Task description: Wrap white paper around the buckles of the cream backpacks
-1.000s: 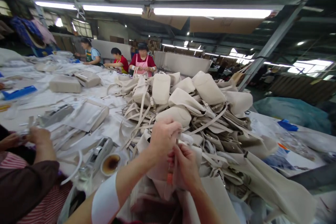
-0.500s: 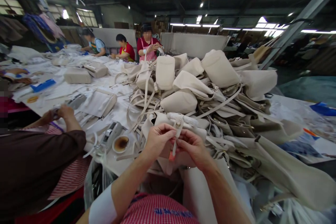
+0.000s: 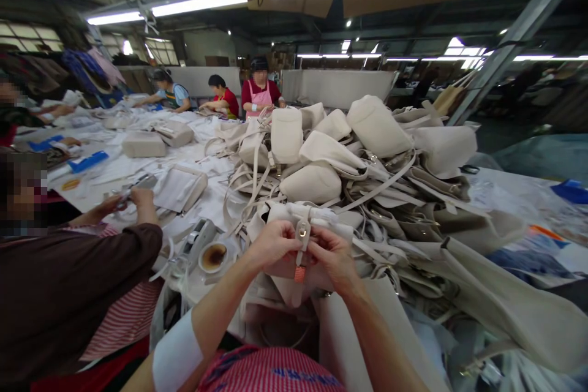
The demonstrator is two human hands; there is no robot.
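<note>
1. Fingers of the left hand (image 3: 274, 244) are pinched together on the left side of a pale strap (image 3: 300, 256), just below its gold-coloured metal fitting (image 3: 302, 233).
2. Between the two sets of fingers the strap hangs nearly upright, an orange-red piece (image 3: 299, 274) at its lower end. Behind the fingertips is the beige bag (image 3: 281, 269). I'd call the step in hand work on this fastening; doing up or undoing, I can't tell.
3. Right-hand fingers (image 3: 316, 249) are closed too, gripping the strap's right side as far as I can make out. Next, I'd judge, one hand must steady the fitting while the other guides the strap's tail, without tugging.
4. Beyond the fingers, and mostly to their right, rises a pile of bags (image 3: 353, 156).
</note>
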